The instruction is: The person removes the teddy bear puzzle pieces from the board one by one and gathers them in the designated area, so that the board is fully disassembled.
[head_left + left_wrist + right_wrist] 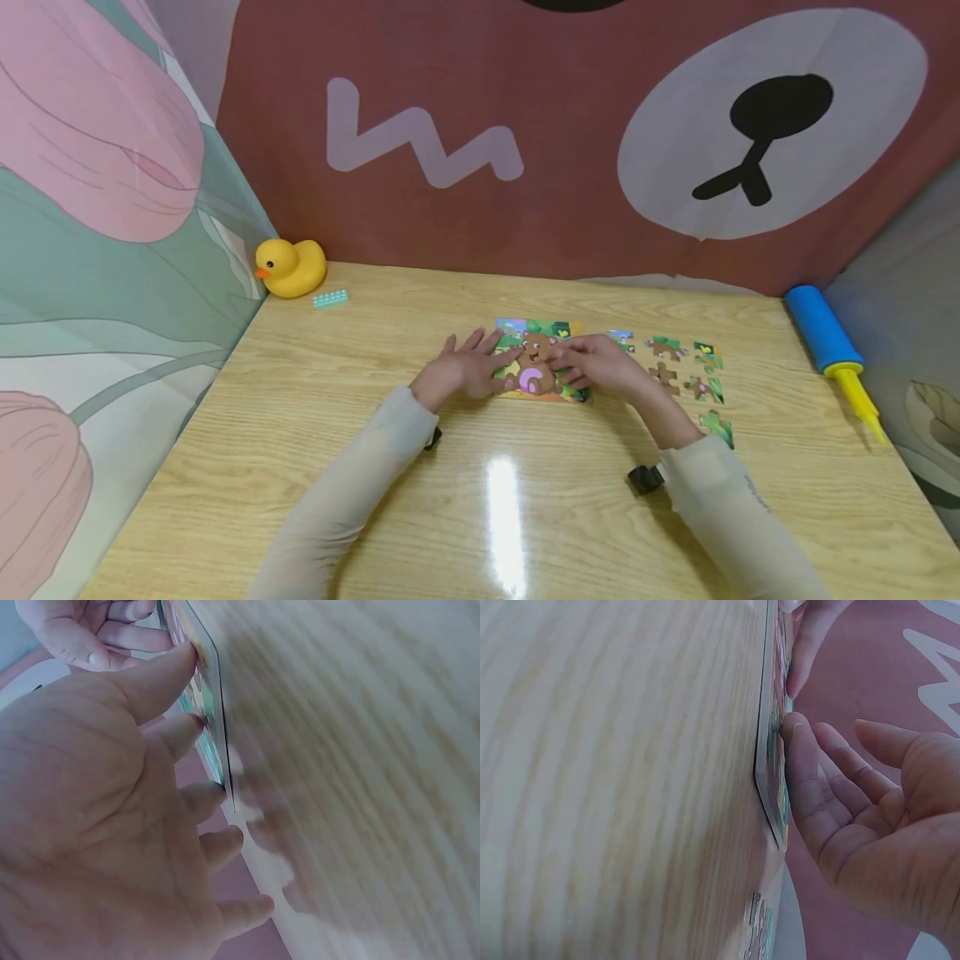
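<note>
A picture puzzle board (pixel 531 381) showing a brown bear lies on the wooden table between both hands. My left hand (pixel 467 368) has its fingers spread, with the thumb and nearest fingertips resting on the board's left side. From the right, my right hand (pixel 604 363) touches the bear picture with its fingertips, the fingers loosely bent. No loose piece shows in that hand in the right wrist view, where its fingertips (pixel 793 724) meet the board (pixel 763 761). The fingers hide part of the picture. Several loose jigsaw pieces (pixel 666 348) lie to the right of the board.
At the table's back left corner sit a yellow rubber duck (pixel 294 268) and a turquoise toy brick (pixel 331 299). A blue and yellow hand pump (pixel 827 329) lies along the right edge. Printed cloth (pixel 480 217) hangs behind the table.
</note>
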The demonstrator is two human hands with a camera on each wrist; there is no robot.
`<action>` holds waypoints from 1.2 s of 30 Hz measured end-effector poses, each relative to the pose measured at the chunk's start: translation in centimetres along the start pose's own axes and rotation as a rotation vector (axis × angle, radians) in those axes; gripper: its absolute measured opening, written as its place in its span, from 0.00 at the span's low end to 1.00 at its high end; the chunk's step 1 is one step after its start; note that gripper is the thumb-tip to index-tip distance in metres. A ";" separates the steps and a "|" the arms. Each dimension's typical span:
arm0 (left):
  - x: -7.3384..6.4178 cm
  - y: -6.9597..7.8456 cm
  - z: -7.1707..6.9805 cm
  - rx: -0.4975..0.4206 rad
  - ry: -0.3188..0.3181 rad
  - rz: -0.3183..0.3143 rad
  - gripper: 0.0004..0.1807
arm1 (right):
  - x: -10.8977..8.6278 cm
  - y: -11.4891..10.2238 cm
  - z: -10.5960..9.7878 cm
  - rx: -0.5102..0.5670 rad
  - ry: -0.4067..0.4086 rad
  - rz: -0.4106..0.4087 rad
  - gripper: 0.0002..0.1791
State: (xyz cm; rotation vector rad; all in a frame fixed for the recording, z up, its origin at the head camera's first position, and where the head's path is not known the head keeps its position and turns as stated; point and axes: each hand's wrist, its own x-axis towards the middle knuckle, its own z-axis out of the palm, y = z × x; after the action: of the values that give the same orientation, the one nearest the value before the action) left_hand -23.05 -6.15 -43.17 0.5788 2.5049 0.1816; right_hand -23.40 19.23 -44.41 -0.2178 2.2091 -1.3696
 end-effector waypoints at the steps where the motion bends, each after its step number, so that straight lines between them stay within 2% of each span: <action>1: 0.0 0.0 0.0 0.001 -0.008 0.000 0.36 | 0.0 0.0 0.0 0.000 -0.002 -0.002 0.25; 6: -0.1 0.2 0.0 -0.001 -0.028 -0.006 0.33 | 0.0 -0.1 0.2 -0.016 -0.004 -0.013 0.25; 13: -0.3 0.4 -0.1 0.012 -0.017 -0.009 0.33 | 0.3 -0.2 0.2 -0.087 0.024 -0.020 0.22; 19: -0.4 0.6 -0.2 0.009 -0.016 -0.002 0.33 | 0.5 -0.4 0.5 -0.054 0.039 -0.006 0.20; 25: -0.3 0.6 0.0 0.017 -0.011 -0.011 0.32 | 0.4 -0.5 0.9 -0.034 0.009 -0.002 0.18; 31: -0.4 0.6 0.1 0.018 -0.008 -0.009 0.32 | 0.6 -0.3 1.2 -0.060 -0.005 -0.002 0.17; 36: -0.4 0.6 0.0 0.011 -0.008 -0.013 0.32 | 0.7 -0.3 1.4 -0.071 0.017 -0.025 0.17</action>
State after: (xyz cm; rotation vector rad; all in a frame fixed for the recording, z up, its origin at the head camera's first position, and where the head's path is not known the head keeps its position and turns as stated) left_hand -22.57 -5.80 -42.84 0.5669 2.5022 0.1609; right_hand -23.37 17.72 -44.90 -0.2616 2.2783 -1.3115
